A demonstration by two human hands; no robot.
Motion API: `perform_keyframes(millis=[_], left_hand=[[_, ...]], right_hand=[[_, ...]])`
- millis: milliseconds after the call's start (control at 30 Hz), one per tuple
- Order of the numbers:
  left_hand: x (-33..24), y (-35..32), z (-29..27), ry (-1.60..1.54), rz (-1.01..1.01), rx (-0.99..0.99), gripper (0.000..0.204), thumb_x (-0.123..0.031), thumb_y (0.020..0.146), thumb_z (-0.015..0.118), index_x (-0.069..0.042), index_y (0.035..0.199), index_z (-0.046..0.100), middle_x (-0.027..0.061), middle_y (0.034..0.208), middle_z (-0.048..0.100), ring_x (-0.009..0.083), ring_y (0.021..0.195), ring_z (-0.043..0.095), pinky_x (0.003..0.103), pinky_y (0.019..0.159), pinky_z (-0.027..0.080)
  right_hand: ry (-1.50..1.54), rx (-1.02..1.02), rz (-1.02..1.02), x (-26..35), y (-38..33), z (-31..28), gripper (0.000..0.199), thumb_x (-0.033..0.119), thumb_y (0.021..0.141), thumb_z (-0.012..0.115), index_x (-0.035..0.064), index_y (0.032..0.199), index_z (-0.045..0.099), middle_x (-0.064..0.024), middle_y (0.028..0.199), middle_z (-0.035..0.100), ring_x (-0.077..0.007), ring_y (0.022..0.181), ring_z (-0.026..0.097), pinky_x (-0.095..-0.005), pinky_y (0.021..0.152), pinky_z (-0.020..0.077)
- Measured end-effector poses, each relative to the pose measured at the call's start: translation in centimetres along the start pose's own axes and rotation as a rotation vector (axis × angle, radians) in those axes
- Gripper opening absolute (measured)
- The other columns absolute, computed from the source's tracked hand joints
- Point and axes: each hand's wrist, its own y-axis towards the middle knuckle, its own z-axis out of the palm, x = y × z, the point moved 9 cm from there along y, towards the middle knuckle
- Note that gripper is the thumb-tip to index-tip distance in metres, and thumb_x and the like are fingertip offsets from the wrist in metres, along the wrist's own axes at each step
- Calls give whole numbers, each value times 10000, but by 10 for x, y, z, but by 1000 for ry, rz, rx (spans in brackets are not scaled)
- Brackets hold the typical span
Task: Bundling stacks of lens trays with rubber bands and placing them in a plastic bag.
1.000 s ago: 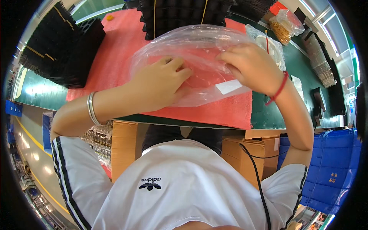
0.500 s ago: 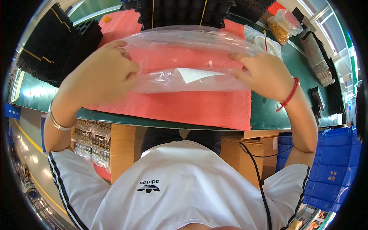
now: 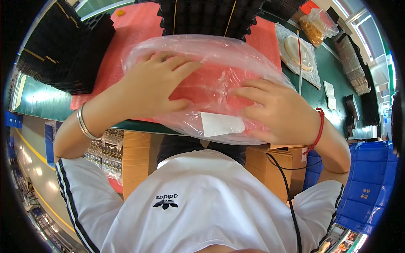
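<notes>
Both hands now lie flat on top of the clear plastic bag (image 3: 211, 84), vs. half a sec ago when I had it pinched up by its ends, stretched btwn my hands. So the bag has come down onto the red foam mat (image 3: 126, 38) at the near edge of the green bench (image 3: 25, 97), and I reckon I'm at the flattening stage, pressing air out. My left hand (image 3: 147, 88) is spread, fingers apart, palm on the bag's left half; my right hand (image 3: 278, 111) is likewise splayed on the right half, nothing clamped in either. A white label (image 3: 222, 124) shows thru the film near the front edge, btwn my hands. Around: black ribbed trays (image 3: 63, 55) stacked left and at the back, a bag of small parts (image 3: 301, 52) to the right, cardboard boxes (image 3: 135, 160) under the bench, blue crates (image 3: 363, 189) lower right. Trays at the back crowd the bag's far edge.
</notes>
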Motion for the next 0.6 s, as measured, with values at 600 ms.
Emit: perform_keyframes(millis=[600], left_hand=[[28, 17, 0, -176, 196, 130, 820, -358, 627, 779, -17, 1311, 480, 213, 1298, 504, 346, 1203, 483, 406, 1027, 369]], right_hand=[[-83, 99, 359, -64, -5, 3, 597, 260, 674, 708, 101, 1218, 523, -143, 978, 614, -325, 857, 630, -402, 708, 521]])
